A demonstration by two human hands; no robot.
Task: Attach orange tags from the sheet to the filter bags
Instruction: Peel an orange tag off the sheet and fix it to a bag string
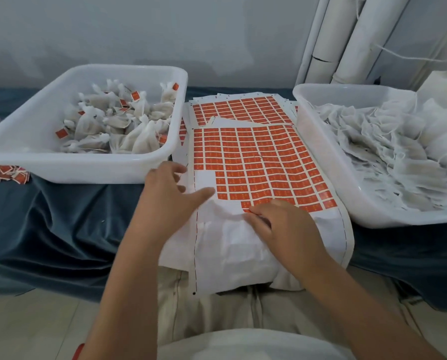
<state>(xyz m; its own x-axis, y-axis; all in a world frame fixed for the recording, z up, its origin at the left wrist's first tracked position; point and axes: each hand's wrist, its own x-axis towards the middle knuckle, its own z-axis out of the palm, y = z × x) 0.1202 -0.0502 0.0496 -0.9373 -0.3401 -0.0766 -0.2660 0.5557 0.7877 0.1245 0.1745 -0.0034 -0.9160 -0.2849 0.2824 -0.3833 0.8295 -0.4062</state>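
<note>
So the sheet (256, 162) of orange tags (274, 178) is lying in the middle of the blue-covered surface (48, 216), and its near end is drooping over the edge onto the person's lap. The left hand (170, 196) is resting wide open, fingers spread, on the bare peeled part at the sheet's left side. The right hand (282, 227) is sitting at the lowest row of tags with its fingers curled down and the tips touching the corner tag. Honestly can't tell whether it's actually pinching one. Something white and crumpled is lying under it, too mushy to call. The left tub (61, 167) is holding filter bags (129, 131) with tags on, and the right tub (373, 216) is holding plain bags (386, 152). A second sheet (240, 107) is peeking out behind the first, and loose tags (4, 175) are piling up just beside the left tub.
</note>
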